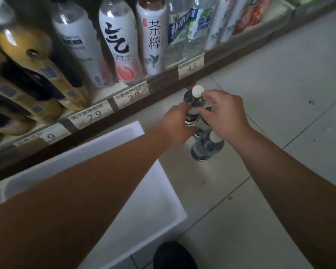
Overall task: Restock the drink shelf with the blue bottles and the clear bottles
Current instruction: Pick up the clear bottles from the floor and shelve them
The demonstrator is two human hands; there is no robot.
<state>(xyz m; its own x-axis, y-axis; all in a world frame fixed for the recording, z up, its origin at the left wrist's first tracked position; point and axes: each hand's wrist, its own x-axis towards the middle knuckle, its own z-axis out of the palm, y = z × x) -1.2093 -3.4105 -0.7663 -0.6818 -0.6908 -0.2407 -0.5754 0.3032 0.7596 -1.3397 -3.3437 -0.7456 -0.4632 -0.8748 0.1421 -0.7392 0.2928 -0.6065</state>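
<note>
Clear bottles with white caps and dark labels stand on the tiled floor just below the drink shelf [124, 113]. My left hand [175, 123] grips the body of the tallest clear bottle [194, 100], whose cap shows above my fingers. My right hand [224, 111] rests on the same cluster, fingers curled by that bottle's shoulder; what it holds is hidden. A second clear bottle [206, 146] stands under my right wrist. I see no blue bottles.
A white plastic bin [153, 210] sits on the floor under my left forearm. The shelf above holds rows of white, yellow and clear drink bottles, with price tags along its front rail. A dark shoe tip [174, 255] shows at the bottom.
</note>
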